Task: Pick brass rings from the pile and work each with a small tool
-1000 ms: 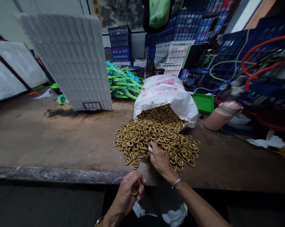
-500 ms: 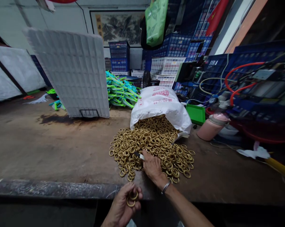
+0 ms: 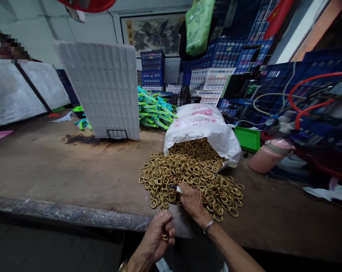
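My left hand (image 3: 157,235) is at the table's front edge with its fingers curled round brass-coloured rings (image 3: 165,238), which are mostly hidden in the grip. My right hand (image 3: 193,202) rests at the front of a heap of matching rings (image 3: 185,172). Between its thumb and fingers is a small tool with a black tip and a white part (image 3: 179,189); its exact kind cannot be made out. The heap spills from the open mouth of a white sack (image 3: 202,122) with red print, lying on its side.
A tall white ribbed panel (image 3: 103,87) stands left on the brown table (image 3: 108,170). Green and blue pieces (image 3: 155,111) are piled behind. To the right are a green tray (image 3: 247,139), a pink bottle (image 3: 269,156) and red hoses (image 3: 310,81). A person (image 3: 9,49) is at far left.
The view has turned slightly left. My left hand has closed further round its rings, which showed more openly before. My right hand still grips the tool at the heap.
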Available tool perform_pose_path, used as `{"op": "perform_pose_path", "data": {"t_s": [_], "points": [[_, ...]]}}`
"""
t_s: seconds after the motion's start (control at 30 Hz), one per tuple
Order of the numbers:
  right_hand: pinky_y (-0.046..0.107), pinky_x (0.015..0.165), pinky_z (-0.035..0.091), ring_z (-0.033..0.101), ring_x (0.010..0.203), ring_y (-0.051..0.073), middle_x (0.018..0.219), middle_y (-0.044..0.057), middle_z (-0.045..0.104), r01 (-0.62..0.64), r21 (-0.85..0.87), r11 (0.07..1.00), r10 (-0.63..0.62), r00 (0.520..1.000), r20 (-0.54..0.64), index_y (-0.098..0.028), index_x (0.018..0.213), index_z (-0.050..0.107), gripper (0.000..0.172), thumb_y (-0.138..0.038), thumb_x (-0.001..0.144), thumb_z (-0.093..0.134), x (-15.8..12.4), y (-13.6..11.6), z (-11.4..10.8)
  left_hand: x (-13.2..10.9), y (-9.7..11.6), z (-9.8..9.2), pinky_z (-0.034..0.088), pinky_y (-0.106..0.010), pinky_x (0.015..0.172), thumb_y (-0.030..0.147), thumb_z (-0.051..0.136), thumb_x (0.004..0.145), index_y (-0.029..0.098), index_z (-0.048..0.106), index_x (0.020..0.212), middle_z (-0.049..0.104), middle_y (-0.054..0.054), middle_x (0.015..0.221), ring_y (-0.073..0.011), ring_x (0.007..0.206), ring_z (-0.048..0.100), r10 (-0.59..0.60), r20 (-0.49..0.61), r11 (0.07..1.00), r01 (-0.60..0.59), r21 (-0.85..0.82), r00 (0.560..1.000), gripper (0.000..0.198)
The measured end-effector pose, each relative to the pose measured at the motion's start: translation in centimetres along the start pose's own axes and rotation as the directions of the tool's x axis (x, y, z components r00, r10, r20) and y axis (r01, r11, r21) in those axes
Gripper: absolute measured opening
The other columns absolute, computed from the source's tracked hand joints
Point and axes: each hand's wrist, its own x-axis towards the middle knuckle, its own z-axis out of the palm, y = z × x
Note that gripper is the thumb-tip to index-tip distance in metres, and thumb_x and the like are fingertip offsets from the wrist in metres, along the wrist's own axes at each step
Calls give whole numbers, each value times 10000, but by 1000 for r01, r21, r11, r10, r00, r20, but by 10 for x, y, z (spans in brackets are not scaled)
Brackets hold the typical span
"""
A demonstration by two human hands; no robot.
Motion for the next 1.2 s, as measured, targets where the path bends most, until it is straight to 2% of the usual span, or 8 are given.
{"op": "perform_pose_path", "data": {"t_s": [0.2,0.4,0.53,0.63,0.73,0.87,1.0,1.2], "points": [[244,547,289,605,655,158,737,32,664,-4,88,996,10,998,-65,-189,857,567,226,-81,768,390,-4,9,2,6,4,5,174,-148,363,411,676,642,190,408,713,330,107,458,-43,396,368,109,42,983,-114,146,993,355],[259,603,373,606,669,185,729,45,648,45,344,938,-8,994,-109,-176,904,538,226,-140,796,344,-27,13,-1,15,8,15,206,-138,342,505,598,697,189,460,906,432,92,510,-35,378,345,293,-4,893,-272,359,956,403],[272,641,415,594,699,180,774,39,631,95,527,844,-41,993,-113,-198,890,526,191,-223,834,345,-46,4,-5,18,7,21,205,-134,332,515,596,695,179,469,945,448,87,518,-28,363,338,283,16,896,-270,354,959,438],[257,627,421,569,667,159,741,27,606,79,653,753,-17,995,-101,-207,829,524,204,-310,856,349,-53,-5,-8,18,5,19,195,-137,327,518,619,672,164,485,816,434,86,503,-16,347,310,263,68,906,-270,327,963,404],[242,608,416,538,639,144,702,9,582,-17,756,655,47,999,-17,-204,783,520,228,-377,842,383,-52,-9,-9,17,4,15,180,-138,327,507,628,670,167,451,707,436,80,506,-10,347,300,243,87,911,-258,322,966,386],[244,568,392,483,583,133,618,-16,531,-179,821,542,118,984,136,-191,736,516,275,-437,807,417,-48,-11,-8,13,5,14,182,-145,329,491,604,703,166,452,692,453,71,517,-11,349,298,261,107,883,-282,375,959,358],[251,578,380,462,591,128,621,-16,519,-199,848,491,73,980,187,-182,683,513,292,-432,796,412,-47,-13,-10,9,5,16,207,-153,351,481,585,726,154,478,672,453,60,521,-15,368,312,280,148,838,-316,445,949,349],[243,595,370,459,596,121,600,-34,502,-227,862,454,76,973,217,-187,672,511,219,-380,765,463,-49,-17,-17,8,5,9,175,-168,340,481,527,771,158,487,690,420,64,495,-25,352,282,169,198,857,-243,454,966,336]]}}
